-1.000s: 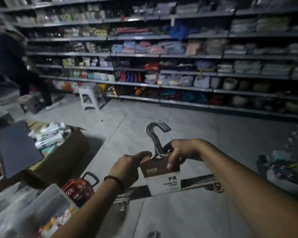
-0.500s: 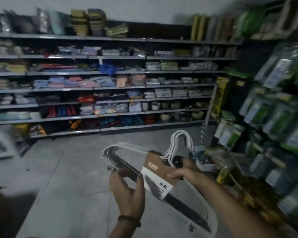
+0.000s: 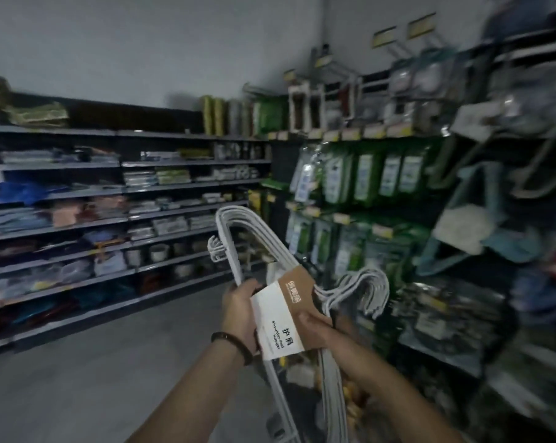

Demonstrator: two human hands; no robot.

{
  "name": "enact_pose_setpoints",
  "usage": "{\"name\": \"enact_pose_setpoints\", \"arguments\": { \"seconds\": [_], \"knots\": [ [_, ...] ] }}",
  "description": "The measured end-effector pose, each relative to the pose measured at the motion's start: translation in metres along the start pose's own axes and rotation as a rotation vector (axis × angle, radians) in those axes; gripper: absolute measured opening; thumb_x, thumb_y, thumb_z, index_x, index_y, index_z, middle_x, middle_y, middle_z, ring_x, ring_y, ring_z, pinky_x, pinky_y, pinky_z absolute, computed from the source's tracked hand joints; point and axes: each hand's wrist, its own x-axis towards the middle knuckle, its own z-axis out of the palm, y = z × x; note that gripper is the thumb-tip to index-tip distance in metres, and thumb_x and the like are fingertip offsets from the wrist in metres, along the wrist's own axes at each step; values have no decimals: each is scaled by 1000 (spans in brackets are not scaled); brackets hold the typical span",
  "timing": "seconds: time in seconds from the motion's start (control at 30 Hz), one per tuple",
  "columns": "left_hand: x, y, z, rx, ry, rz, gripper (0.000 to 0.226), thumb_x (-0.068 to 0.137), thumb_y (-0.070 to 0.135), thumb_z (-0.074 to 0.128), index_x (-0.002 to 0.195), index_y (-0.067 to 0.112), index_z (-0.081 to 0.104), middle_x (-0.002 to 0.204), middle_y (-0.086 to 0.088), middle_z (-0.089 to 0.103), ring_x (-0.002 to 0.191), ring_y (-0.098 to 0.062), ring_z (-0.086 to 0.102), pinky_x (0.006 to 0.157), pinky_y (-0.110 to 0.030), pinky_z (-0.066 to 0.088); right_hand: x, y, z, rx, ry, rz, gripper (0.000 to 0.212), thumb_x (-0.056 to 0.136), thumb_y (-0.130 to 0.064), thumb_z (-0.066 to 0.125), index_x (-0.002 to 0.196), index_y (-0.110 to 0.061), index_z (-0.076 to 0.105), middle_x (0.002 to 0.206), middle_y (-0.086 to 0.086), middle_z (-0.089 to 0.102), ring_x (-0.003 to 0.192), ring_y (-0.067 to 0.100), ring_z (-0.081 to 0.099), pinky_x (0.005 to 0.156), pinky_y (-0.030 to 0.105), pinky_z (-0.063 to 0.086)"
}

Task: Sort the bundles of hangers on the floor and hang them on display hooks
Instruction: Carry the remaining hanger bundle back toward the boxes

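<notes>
between both hands lies the hanger bundle (image 3: 281, 318), with left hand (image 3: 240, 314) and right hand (image 3: 315, 327) fingers clamped on it. its long axis runs near-to-far, hooks (image 3: 363, 292) pointing right toward the display rack (image 3: 360, 134), nearer the right hand.

two hands: one left hand (image 3: 238, 310) and one right hand (image 3: 315, 327), both gripping a single bundle of hangers (image 3: 238, 225). one cardboard sleeve (image 3: 280, 318) wraps the bundle. its white wire hooks (image 3: 371, 292) fan out into roughly five or six; blur prevents an exact count. one dark bracelet (image 3: 232, 342) circles the left wrist. two runs of shelving: one back shelving unit (image 3: 110, 193) with six or more boards, and one display rack (image 3: 436, 135) at right. at least four green packs (image 3: 364, 175) hang in its upper row.
</notes>
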Motion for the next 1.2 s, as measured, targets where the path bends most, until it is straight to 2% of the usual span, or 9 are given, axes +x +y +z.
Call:
{"name": "enact_pose_setpoints", "arguments": {
  "seconds": [0.1, 0.2, 0.3, 0.4, 0.47, 0.63, 0.83, 1.0, 1.2],
  "knots": [
    [0, -28, 96, 68, -106, -23, 59, 47, 39, 80, 95, 11, 62, 86, -24, 60, 72, -37, 62, 66, -43, 49, -29, 1, -95, -535, 160, 73, 70, 96, -79, 33, 126, -26, 67, 120, -5, 73, 109, 17, 68, 98, 35, 52],
    [-17, -55, 195, 76, -261, -48, 40, 65, 34, 74, 90, 8, 55, 67, -17, 56, 53, -31, 58, 54, -34, 47, -70, -13, -186, -834, 374, 35, 52, 105, -57, 36, 96, -16, 67, 94, 3, 72, 88, 20, 69, 82, 38, 56],
    [-39, -77, 280, 139, -378, 2, 36, 69, 31, 71, 87, 3, 58, 67, -20, 60, 53, -32, 60, 54, -35, 48, -99, -37, -258, -912, 725, -104, 41, 92, -61, 50, 84, -22, 56, 73, 0, 65, 68, 21, 65, 63, 37, 56],
    [-58, -96, 353, 197, -469, 65, 61, 56, 32, 83, 99, -4, 58, 89, -29, 66, 71, -41, 67, 63, -47, 53, -105, -58, -320, -1001, 825, -112, 35, 93, -57, 55, 111, -29, 47, 102, 6, 65, 91, 34, 66, 75, 44, 57],
    [-76, -105, 398, 231, -504, 170, 49, 63, 20, 77, 100, 1, 53, 82, -20, 63, 67, -34, 65, 61, -43, 52, -104, -65, -357, -1000, 843, -27, 43, 95, -54, 58, 121, -23, 44, 109, 8, 65, 96, 35, 67, 78, 45, 58],
    [-99, -120, 490, 330, -754, 314, 37, 66, 24, 75, 92, 0, 64, 78, -17, 73, 68, -38, 71, 62, -40, 55, -117, -69, -442, -907, 1021, 60, 11, 103, -27, 56, 105, -19, 49, 88, 3, 61, 72, 22, 59, 61, 38, 55],
    [-108, -117, 571, 211, -1110, 443, 17, 92, 12, 76, 109, 12, 75, 98, -4, 81, 93, -22, 78, 79, -34, 63, -135, -69, -510, -920, 1188, 158, 14, 97, -26, 58, 90, -14, 60, 86, 9, 67, 75, 29, 65, 58, 38, 52],
    [-91, -110, 623, 182, -1166, 396, 52, 80, 50, 78, 114, 12, 76, 107, -5, 80, 102, -23, 77, 92, -43, 62, -145, -80, -537, -994, 1256, 150, 13, 96, -21, 59, 85, -18, 62, 77, 2, 63, 59, 14, 52, 45, 27, 38],
    [-69, -94, 668, 438, -1163, 514, 89, 63, 97, 56, 116, 27, 72, 105, 11, 78, 99, -11, 73, 89, -33, 58, -153, -95, -567, -1013, 1313, 245, 22, 102, -27, 54, 84, -15, 56, 82, 2, 60, 77, 23, 60, 71, 37, 53]
  ]
}}
